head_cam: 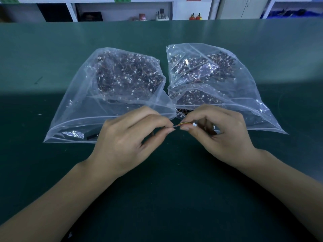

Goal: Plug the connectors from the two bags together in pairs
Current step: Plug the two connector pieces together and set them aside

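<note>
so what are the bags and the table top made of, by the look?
Left bag and right bag: thin clear plastic film, likely polyethylene; glossy, creased, contents show through, with a zip-seal strip along the mouth. Table top: matte dark green mat, possibly rubber or vinyl; even, with only a soft sheen.

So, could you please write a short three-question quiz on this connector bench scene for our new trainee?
1. True or false: both clear plastic zip bags, left bag and right bag, lie on the dark green bench mat.
2. Which hand holds the end with the small white plug? A left hand B right hand
3. Fill in: the thin multicoloured wire lead is pinched by ___ hands.

Key: 1 true; 2 B; 3 both.
</note>
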`<action>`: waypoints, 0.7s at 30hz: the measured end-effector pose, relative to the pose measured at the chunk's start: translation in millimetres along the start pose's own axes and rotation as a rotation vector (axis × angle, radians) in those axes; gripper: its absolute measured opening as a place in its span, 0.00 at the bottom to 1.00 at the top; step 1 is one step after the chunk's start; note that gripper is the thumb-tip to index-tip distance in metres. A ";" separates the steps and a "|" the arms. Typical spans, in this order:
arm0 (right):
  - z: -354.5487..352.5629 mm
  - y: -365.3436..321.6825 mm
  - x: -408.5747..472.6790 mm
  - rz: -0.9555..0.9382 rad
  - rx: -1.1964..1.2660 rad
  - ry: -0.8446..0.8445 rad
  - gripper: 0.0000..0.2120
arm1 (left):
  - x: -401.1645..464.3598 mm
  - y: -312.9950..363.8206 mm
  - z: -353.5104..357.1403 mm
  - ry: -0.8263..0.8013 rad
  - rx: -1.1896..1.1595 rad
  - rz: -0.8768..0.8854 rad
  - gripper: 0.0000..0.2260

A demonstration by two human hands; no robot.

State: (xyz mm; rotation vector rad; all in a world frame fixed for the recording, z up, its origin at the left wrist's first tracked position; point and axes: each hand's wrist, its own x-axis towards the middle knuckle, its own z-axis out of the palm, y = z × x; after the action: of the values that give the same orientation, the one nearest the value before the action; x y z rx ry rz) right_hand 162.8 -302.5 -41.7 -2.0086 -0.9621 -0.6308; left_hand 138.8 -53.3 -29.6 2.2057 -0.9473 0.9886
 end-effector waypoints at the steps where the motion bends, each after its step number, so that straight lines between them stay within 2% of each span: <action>1: -0.1 -0.1 0.4 -0.005 0.003 0.001 0.02 | 0.0 -0.1 -0.2 -0.002 -0.003 0.000 0.05; 16: 1.7 -1.6 0.0 0.062 0.032 -0.033 0.08 | -0.9 -2.5 0.0 -0.002 0.051 0.033 0.05; 21: 3.4 -5.2 1.2 -0.021 0.059 -0.027 0.09 | -0.9 -2.0 1.2 -0.016 0.058 0.061 0.05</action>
State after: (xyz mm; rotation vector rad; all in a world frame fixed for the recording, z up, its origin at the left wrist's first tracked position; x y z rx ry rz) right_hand 159.6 -297.2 -40.4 -1.9621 -1.0078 -0.5814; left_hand 140.4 -52.6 -31.4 2.2475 -1.0104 1.0389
